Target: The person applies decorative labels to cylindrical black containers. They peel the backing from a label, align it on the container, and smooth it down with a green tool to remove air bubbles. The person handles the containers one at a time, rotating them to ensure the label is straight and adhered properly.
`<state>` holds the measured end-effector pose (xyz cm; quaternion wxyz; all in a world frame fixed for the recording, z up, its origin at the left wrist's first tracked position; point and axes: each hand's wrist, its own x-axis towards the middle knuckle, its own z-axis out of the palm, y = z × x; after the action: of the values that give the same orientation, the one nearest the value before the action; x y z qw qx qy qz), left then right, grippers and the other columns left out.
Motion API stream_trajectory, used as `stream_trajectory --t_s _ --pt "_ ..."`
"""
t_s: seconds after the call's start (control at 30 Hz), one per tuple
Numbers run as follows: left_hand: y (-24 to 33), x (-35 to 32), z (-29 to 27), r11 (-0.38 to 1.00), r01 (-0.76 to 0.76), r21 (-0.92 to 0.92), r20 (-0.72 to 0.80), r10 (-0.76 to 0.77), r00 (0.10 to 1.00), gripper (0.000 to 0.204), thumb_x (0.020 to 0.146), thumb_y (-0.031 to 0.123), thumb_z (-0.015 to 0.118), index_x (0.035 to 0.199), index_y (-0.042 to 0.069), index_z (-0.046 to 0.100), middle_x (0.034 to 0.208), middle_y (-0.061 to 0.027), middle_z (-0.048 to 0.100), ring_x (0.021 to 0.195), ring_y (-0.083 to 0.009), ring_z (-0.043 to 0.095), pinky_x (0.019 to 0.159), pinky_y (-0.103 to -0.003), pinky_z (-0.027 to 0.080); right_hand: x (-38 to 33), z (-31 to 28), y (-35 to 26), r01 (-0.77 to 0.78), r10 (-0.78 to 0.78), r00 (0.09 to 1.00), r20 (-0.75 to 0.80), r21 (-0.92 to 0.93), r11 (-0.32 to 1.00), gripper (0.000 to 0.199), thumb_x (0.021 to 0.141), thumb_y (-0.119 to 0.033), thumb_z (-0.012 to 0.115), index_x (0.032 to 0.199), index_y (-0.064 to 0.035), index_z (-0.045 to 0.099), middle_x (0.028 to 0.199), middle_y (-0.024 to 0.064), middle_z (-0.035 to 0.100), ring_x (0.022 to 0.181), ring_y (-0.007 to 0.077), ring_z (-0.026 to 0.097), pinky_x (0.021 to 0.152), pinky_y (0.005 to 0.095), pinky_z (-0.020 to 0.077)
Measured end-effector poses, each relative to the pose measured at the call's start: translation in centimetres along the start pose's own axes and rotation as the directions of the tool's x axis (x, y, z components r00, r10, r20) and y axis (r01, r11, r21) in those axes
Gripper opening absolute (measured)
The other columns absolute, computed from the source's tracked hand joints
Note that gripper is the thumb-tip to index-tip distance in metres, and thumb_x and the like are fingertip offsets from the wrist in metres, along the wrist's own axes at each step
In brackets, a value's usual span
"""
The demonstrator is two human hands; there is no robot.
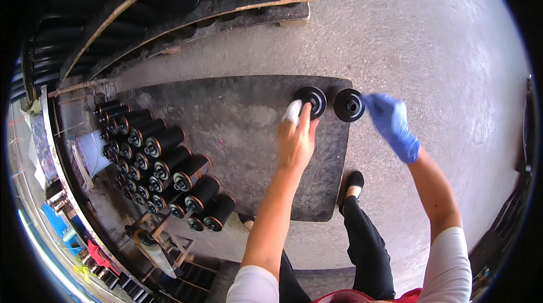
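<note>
Two black cylinders with ringed, stepped round ends stand side by side near the far right corner of a dark board. My left hand [297, 139] is bare but for a white wrap on one finger. Its fingers close on the near side of the left black cylinder [318, 95], partly covering its end. My right hand [391, 125], in a blue glove, is curled at the right rim of the right black cylinder [345, 112], which has a hollow hub. Motion blurs the gloved fingertips, and their exact grip on the rim is hard to see.
The dark board [243, 127] lies on the grey floor [441, 71]. Several more black cylinders [169, 139] with metal ends are grouped at left. Wooden racking [271, 3] loaded with dark cylinders stands at the far left. A small wooden stand [169, 241] is at lower left, near a white bucket [93, 153].
</note>
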<state>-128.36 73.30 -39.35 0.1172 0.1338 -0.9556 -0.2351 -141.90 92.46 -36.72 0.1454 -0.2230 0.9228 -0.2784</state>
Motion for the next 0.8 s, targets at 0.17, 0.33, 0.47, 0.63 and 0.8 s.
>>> stream_trajectory --t_s 0.17,0.33,0.47,0.63,0.8 --pt "0.3 -20.8 1.4 0.344 0.676 -0.651 0.038 -0.875 0.482 0.028 0.09 0.01 0.062 0.115 0.0 0.056 0.113 -0.0103 0.058 0.099 -0.0188 0.057 0.09 -0.034 0.045 6.5 6.2 11.9 0.185 -0.181 0.969 0.166 -0.007 0.983 0.047 0.082 -0.003 0.058 0.128 -0.0093 0.051 0.124 0.0181 0.053 0.111 0.0342 0.053 0.091 0.038 0.0456" --pt "0.2 -39.8 6.6 -0.855 0.357 -0.377 0.624 -0.519 -0.585 0.093 0.072 0.06 0.072 0.143 0.017 0.031 0.152 -0.0033 0.023 0.141 -0.0212 0.012 0.112 -0.042 0.014 9.0 11.8 15.1 0.301 -0.31 0.796 0.519 0.104 0.948 0.053 0.088 -0.007 0.054 0.138 -0.0094 0.04 0.138 0.0141 0.046 0.126 0.0274 0.046 0.103 0.0346 0.0395" --pt "0.4 -45.0 12.1 -0.828 0.202 -0.523 0.746 -0.559 -0.362 0.083 0.075 0.051 0.073 0.139 0.014 0.038 0.145 -0.0024 0.036 0.135 -0.0178 0.028 0.11 -0.04 0.017 9.6 11.8 11.8 -0.205 -0.171 0.702 0.692 0.425 0.882 0.04 0.095 -0.017 0.051 0.132 -0.0021 0.048 0.13 0.0063 0.052 0.123 0.0147 0.045 0.107 0.0278 0.0327" --pt "0.0 -46.4 14.6 -0.803 0.115 -0.585 0.704 -0.573 -0.42 0.062 0.078 0.04 0.074 0.126 0.008 0.052 0.128 -0.0016 0.054 0.122 -0.0177 0.047 0.103 -0.035 0.034 7.2 12.5 14.4 -0.444 0.017 0.774 0.634 0.523 0.728 0.047 0.097 -0.019 0.047 0.141 -0.0036 0.038 0.143 0.0083 0.041 0.133 0.0183 0.036 0.113 0.031 0.0246" --pt "-0.5 -46.2 13.1 -0.792 0.072 -0.607 0.693 -0.571 -0.44 0.056 0.079 0.034 0.075 0.121 0.004 0.054 0.126 -0.0062 0.056 0.119 -0.0187 0.049 0.102 -0.033 0.04 6.9 13.7 13.3 -0.411 -0.023 0.78 0.625 0.54 0.735 0.049 0.096 -0.019 0.047 0.141 -0.0037 0.037 0.144 0.0086 0.04 0.133 0.0187 0.035 0.113 0.0314 0.024"
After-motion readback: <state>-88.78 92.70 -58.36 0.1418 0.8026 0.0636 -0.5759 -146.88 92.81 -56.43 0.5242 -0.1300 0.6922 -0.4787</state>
